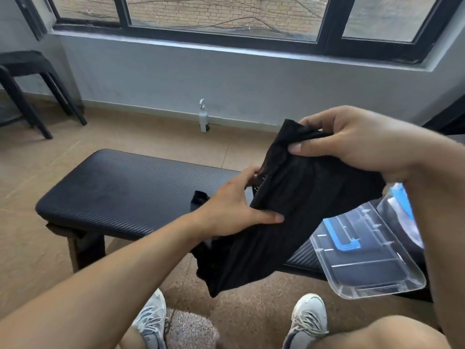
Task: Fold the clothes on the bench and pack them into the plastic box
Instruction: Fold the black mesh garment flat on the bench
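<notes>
A black garment [297,210] is held in the air above the right half of the black padded bench [120,192]. My right hand [352,144] pinches its upper end, and my left hand [234,207] grips its left edge lower down, thumb pressed on the cloth. The lower part of the garment hangs past the bench's front edge. To the right, a clear plastic lid [364,258] with a blue latch lies on the bench. Behind it stands the clear plastic box [402,217], mostly hidden by my right forearm, with some cloth inside.
A white spray bottle [203,117] stands on the floor by the grey wall under the window. A black stool [32,86] is at the far left. My knees and white sneakers [308,321] are at the bottom, in front of the bench.
</notes>
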Demonstrator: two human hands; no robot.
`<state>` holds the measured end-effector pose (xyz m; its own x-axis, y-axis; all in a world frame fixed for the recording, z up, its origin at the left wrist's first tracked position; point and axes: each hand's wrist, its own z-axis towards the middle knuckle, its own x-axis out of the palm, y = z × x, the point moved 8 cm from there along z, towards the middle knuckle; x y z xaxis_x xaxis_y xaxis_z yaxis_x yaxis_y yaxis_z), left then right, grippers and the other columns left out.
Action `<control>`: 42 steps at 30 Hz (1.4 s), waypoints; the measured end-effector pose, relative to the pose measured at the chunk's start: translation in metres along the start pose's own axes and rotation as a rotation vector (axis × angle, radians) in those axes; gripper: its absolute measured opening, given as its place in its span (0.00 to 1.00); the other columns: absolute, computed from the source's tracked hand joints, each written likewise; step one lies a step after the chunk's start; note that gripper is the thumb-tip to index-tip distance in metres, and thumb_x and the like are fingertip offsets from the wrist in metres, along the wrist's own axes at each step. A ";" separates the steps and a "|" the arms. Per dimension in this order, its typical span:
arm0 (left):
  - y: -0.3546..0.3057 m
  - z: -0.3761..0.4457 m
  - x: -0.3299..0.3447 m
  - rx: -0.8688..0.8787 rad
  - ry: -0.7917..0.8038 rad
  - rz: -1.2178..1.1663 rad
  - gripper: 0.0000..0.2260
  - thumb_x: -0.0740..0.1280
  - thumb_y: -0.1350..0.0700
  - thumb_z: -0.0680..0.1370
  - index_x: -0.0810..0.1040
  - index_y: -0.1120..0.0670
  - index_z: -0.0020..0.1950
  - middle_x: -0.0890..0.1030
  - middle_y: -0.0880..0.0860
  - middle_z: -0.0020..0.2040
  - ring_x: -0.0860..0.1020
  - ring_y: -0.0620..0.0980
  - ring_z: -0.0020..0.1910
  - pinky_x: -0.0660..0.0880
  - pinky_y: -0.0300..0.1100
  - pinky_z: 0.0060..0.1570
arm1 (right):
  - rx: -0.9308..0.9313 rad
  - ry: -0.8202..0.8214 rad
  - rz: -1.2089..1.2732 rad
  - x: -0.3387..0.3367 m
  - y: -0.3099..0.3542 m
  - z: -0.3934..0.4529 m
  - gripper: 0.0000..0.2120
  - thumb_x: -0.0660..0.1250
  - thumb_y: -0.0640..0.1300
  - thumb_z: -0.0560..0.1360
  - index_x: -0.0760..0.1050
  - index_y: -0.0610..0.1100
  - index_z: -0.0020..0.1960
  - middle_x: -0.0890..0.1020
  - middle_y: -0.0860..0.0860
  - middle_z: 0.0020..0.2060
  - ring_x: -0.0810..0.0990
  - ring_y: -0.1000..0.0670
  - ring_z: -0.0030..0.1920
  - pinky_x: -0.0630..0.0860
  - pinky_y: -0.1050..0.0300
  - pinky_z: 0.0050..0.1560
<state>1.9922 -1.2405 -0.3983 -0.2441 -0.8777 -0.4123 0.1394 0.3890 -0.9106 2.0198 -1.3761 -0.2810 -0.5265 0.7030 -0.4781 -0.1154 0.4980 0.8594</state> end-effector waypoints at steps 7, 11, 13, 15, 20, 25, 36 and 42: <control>-0.013 -0.006 0.016 -0.036 0.187 -0.123 0.25 0.80 0.53 0.69 0.79 0.44 0.64 0.82 0.40 0.61 0.77 0.40 0.64 0.72 0.47 0.69 | -0.031 0.130 -0.092 -0.020 0.063 -0.023 0.15 0.72 0.45 0.69 0.83 0.42 0.55 0.87 0.39 0.46 0.87 0.43 0.40 0.84 0.51 0.38; -0.032 -0.009 0.032 0.032 0.293 -0.235 0.22 0.75 0.63 0.74 0.78 0.48 0.66 0.83 0.47 0.62 0.80 0.43 0.63 0.76 0.37 0.60 | -0.109 0.146 -0.155 -0.019 0.100 -0.037 0.17 0.73 0.47 0.66 0.84 0.43 0.54 0.87 0.40 0.46 0.87 0.41 0.42 0.83 0.46 0.45; -0.030 -0.011 0.032 0.029 0.320 -0.330 0.18 0.71 0.63 0.78 0.78 0.54 0.67 0.82 0.52 0.64 0.79 0.50 0.65 0.75 0.43 0.64 | -0.074 0.083 -0.204 -0.033 0.102 -0.032 0.17 0.74 0.47 0.67 0.84 0.44 0.55 0.87 0.41 0.46 0.87 0.41 0.43 0.84 0.45 0.44; -0.014 -0.011 0.033 -0.043 0.377 -0.428 0.16 0.67 0.63 0.80 0.77 0.60 0.68 0.81 0.56 0.66 0.78 0.54 0.66 0.73 0.46 0.66 | -0.011 -0.033 -0.193 -0.056 0.092 -0.023 0.14 0.74 0.45 0.70 0.84 0.44 0.55 0.87 0.42 0.46 0.87 0.44 0.39 0.84 0.50 0.37; 0.036 -0.027 0.038 -0.317 0.622 -0.414 0.17 0.69 0.65 0.76 0.77 0.60 0.65 0.83 0.56 0.60 0.82 0.53 0.57 0.79 0.46 0.59 | 0.158 -0.246 0.043 -0.089 0.025 -0.008 0.09 0.71 0.41 0.76 0.83 0.42 0.55 0.86 0.44 0.36 0.84 0.49 0.27 0.81 0.52 0.25; 0.081 -0.031 0.001 -0.496 0.566 -0.216 0.12 0.74 0.56 0.74 0.84 0.61 0.54 0.86 0.56 0.50 0.84 0.52 0.48 0.79 0.47 0.58 | 0.286 -0.282 0.232 -0.082 -0.057 0.004 0.12 0.68 0.38 0.78 0.80 0.38 0.61 0.87 0.45 0.38 0.85 0.50 0.30 0.83 0.54 0.29; 0.095 0.003 -0.147 -0.269 -0.611 0.712 0.16 0.73 0.49 0.77 0.77 0.49 0.63 0.81 0.50 0.59 0.75 0.54 0.63 0.68 0.52 0.65 | 0.467 -0.486 0.094 -0.048 -0.190 0.034 0.07 0.67 0.34 0.80 0.79 0.35 0.57 0.82 0.41 0.40 0.81 0.46 0.32 0.79 0.56 0.32; 0.133 0.007 -0.128 -0.437 -0.289 0.732 0.22 0.76 0.45 0.73 0.78 0.49 0.65 0.81 0.51 0.62 0.72 0.54 0.67 0.71 0.53 0.66 | 0.404 -0.607 -0.247 -0.067 -0.204 0.030 0.05 0.68 0.41 0.79 0.79 0.38 0.51 0.83 0.40 0.45 0.79 0.41 0.44 0.72 0.52 0.41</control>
<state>2.0491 -1.0785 -0.4661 0.0213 -0.3815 -0.9241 -0.2268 0.8984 -0.3761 2.1039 -1.5096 -0.4298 0.0426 0.6444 -0.7635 0.2088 0.7416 0.6375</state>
